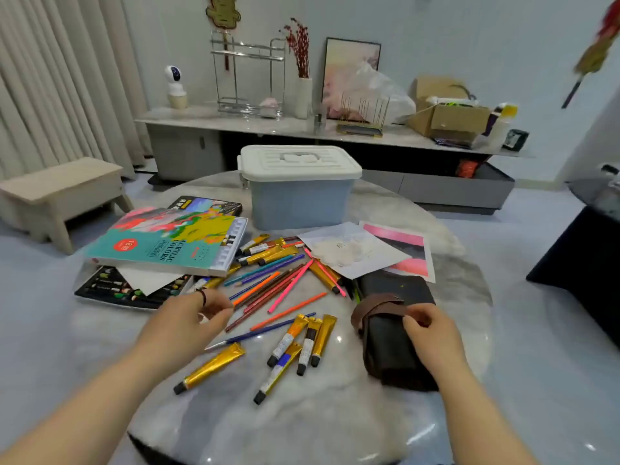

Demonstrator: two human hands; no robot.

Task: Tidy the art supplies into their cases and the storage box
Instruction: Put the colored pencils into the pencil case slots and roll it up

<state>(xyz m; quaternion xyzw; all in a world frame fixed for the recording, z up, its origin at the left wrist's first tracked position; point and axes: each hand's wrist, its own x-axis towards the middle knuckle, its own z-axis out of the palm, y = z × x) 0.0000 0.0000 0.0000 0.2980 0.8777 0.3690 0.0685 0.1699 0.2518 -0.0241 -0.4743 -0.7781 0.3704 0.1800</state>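
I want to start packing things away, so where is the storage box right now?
Head view: the storage box stands lid on at the far middle of the table, behind the scattered pencils, right of the acrylic paint set.

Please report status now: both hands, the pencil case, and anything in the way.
Left hand at loose coloured pencils, grip unclear. Right hand pinches strap of brown case. Storage box lid on; paint tubes scattered.

1. You had "ACRYLIC COLORS" printed on the paint box lid (161, 243), upside down from where you sat.
2. You could read "18" in the red circle (124, 245) on that lid.
3. Its smaller print was too blurred for you.
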